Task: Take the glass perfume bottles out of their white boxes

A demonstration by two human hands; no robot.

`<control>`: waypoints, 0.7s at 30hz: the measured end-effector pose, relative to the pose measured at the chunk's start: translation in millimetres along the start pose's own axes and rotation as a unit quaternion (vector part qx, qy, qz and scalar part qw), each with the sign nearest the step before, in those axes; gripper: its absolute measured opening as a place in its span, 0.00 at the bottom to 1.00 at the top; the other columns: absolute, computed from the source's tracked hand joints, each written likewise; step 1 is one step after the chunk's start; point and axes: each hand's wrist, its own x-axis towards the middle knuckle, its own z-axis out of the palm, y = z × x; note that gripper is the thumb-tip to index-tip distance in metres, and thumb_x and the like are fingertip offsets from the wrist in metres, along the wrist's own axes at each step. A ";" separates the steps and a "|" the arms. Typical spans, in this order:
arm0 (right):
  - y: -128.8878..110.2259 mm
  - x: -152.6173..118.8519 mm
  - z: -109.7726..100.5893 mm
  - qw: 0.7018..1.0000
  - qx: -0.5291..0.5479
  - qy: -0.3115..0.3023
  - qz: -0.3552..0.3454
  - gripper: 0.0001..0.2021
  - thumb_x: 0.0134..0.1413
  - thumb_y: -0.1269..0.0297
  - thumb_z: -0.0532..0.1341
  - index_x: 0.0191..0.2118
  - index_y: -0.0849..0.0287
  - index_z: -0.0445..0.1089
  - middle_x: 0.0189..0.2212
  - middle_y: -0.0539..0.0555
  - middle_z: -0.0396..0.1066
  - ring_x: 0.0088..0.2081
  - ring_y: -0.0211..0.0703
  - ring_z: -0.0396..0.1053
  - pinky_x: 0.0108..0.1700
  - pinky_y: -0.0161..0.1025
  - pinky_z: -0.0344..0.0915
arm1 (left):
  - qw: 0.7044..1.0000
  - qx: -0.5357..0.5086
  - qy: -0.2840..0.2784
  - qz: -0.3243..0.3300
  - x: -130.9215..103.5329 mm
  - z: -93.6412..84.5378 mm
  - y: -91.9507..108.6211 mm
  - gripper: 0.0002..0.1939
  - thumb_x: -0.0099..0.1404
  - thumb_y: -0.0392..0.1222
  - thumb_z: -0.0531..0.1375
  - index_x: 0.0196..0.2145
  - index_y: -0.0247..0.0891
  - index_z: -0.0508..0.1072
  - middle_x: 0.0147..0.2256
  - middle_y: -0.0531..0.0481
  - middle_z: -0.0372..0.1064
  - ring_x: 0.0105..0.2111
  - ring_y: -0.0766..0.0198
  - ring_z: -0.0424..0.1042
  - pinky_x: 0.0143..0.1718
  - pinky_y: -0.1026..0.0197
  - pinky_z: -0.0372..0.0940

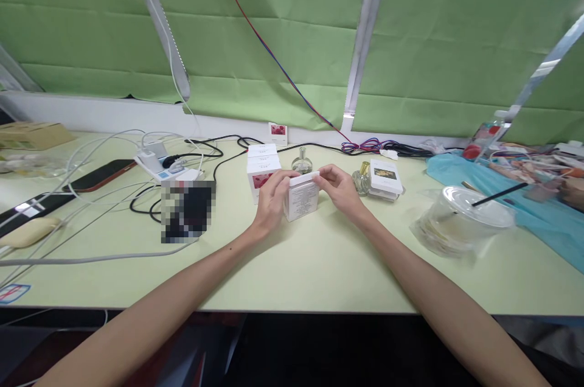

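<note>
A small white perfume box (303, 201) with fine print on its near side stands on the table between my hands. My left hand (272, 199) has its fingers closed on the box's left side and top edge. At the top right corner, my right hand (338, 185) pinches the lid edge. Just behind the box is a clear glass perfume bottle (302, 162). More white boxes with a pink flower picture (263, 162) stand in a row to the left. To the right sit a perfume bottle with a gold cap (362, 180) and a white box with a yellow flower picture (384, 179).
On the left lie phones (31, 207), a power strip (171, 172) and tangled cables. A lidded plastic cup with a black straw (474, 207) stands at the right, beside a blue plastic sheet (538, 223). A small card (278, 131) leans at the back wall.
</note>
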 end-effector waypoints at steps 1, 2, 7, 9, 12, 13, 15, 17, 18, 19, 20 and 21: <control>-0.1 0.0 0.1 1.000 0.001 0.001 0.000 0.22 0.45 0.43 0.70 0.34 0.56 0.68 0.32 0.51 0.72 0.36 0.42 0.70 0.40 0.40 0.68 | 1.000 0.017 -0.001 0.013 0.0 0.4 1.5 0.15 0.72 0.49 0.51 0.42 0.40 0.75 0.42 0.45 0.74 0.45 0.56 0.71 0.48 0.54 0.64; -0.2 0.0 0.3 1.000 0.001 0.001 0.000 0.22 0.45 0.43 0.70 0.34 0.56 0.68 0.32 0.51 0.72 0.36 0.42 0.70 0.40 0.40 0.68 | 0.999 0.031 -0.002 0.023 -0.2 1.0 2.7 0.14 0.72 0.49 0.53 0.42 0.40 0.75 0.42 0.45 0.73 0.45 0.56 0.71 0.48 0.55 0.64; -1.1 -0.2 0.7 1.000 -0.005 0.001 -0.002 0.22 0.45 0.43 0.70 0.34 0.56 0.67 0.32 0.51 0.72 0.35 0.42 0.70 0.40 0.40 0.68 | 0.996 0.078 -0.001 0.038 -1.5 4.2 3.3 0.13 0.70 0.49 0.57 0.47 0.41 0.74 0.46 0.45 0.74 0.46 0.57 0.72 0.47 0.55 0.66; -1.8 -0.4 0.7 1.000 -0.005 0.001 -0.002 0.22 0.45 0.43 0.70 0.34 0.56 0.67 0.32 0.51 0.72 0.35 0.42 0.70 0.40 0.40 0.68 | 0.995 0.090 0.003 0.046 -1.4 4.9 2.7 0.13 0.70 0.49 0.58 0.46 0.41 0.74 0.45 0.45 0.74 0.45 0.57 0.72 0.47 0.55 0.66; -2.8 -0.8 0.7 1.000 -0.008 0.003 0.002 0.23 0.45 0.42 0.70 0.34 0.56 0.68 0.32 0.51 0.72 0.34 0.42 0.70 0.39 0.40 0.69 | 0.994 0.096 -0.001 0.059 -0.5 4.5 2.1 0.12 0.70 0.48 0.58 0.45 0.40 0.75 0.44 0.45 0.74 0.45 0.58 0.72 0.47 0.55 0.66; -3.0 -0.9 0.7 1.000 -0.009 0.005 0.002 0.23 0.44 0.42 0.70 0.34 0.56 0.68 0.32 0.52 0.72 0.34 0.42 0.70 0.39 0.40 0.69 | 0.994 0.095 -0.004 0.060 0.0 4.2 1.9 0.12 0.70 0.47 0.58 0.45 0.40 0.75 0.44 0.45 0.74 0.45 0.58 0.72 0.47 0.56 0.66; -3.1 -1.2 0.7 1.000 -0.012 0.010 0.001 0.23 0.44 0.43 0.70 0.34 0.56 0.68 0.32 0.52 0.72 0.34 0.42 0.70 0.39 0.41 0.69 | 0.994 0.090 -0.009 0.055 0.9 3.5 1.1 0.12 0.70 0.47 0.58 0.45 0.40 0.76 0.44 0.45 0.75 0.45 0.58 0.73 0.47 0.56 0.66; -2.7 -1.4 0.6 1.000 -0.015 0.015 0.000 0.23 0.44 0.43 0.71 0.34 0.56 0.68 0.32 0.52 0.72 0.34 0.42 0.70 0.39 0.41 0.70 | 0.996 0.081 -0.014 0.044 1.5 2.8 0.0 0.12 0.70 0.48 0.58 0.46 0.40 0.76 0.45 0.45 0.75 0.45 0.57 0.73 0.46 0.56 0.67; -2.3 -1.4 0.4 1.000 -0.017 0.016 0.000 0.23 0.44 0.43 0.71 0.34 0.56 0.68 0.32 0.52 0.72 0.35 0.42 0.70 0.39 0.41 0.70 | 0.996 0.076 -0.017 0.038 1.6 2.6 -0.5 0.13 0.70 0.48 0.58 0.46 0.40 0.76 0.45 0.45 0.75 0.45 0.57 0.72 0.45 0.56 0.67; -2.0 -1.4 0.3 1.000 -0.019 0.018 0.000 0.23 0.44 0.42 0.71 0.34 0.56 0.68 0.32 0.52 0.72 0.35 0.43 0.71 0.39 0.41 0.70 | 0.997 0.070 -0.019 0.032 1.7 2.4 -1.0 0.13 0.70 0.48 0.58 0.46 0.40 0.76 0.45 0.45 0.75 0.45 0.57 0.72 0.44 0.57 0.67; -1.6 -1.3 0.2 1.000 -0.020 0.019 0.001 0.23 0.44 0.42 0.71 0.34 0.56 0.68 0.32 0.52 0.72 0.35 0.43 0.71 0.39 0.41 0.70 | 0.997 0.065 -0.021 0.027 1.8 2.2 -1.3 0.13 0.70 0.49 0.58 0.46 0.40 0.76 0.45 0.45 0.75 0.45 0.58 0.73 0.44 0.57 0.67; -1.2 -1.3 0.0 1.000 -0.020 0.018 0.002 0.23 0.44 0.42 0.71 0.34 0.56 0.68 0.32 0.52 0.72 0.35 0.43 0.71 0.39 0.41 0.71 | 0.998 0.061 -0.022 0.023 1.8 2.1 -1.4 0.13 0.69 0.49 0.58 0.46 0.40 0.76 0.45 0.45 0.75 0.45 0.58 0.73 0.43 0.58 0.67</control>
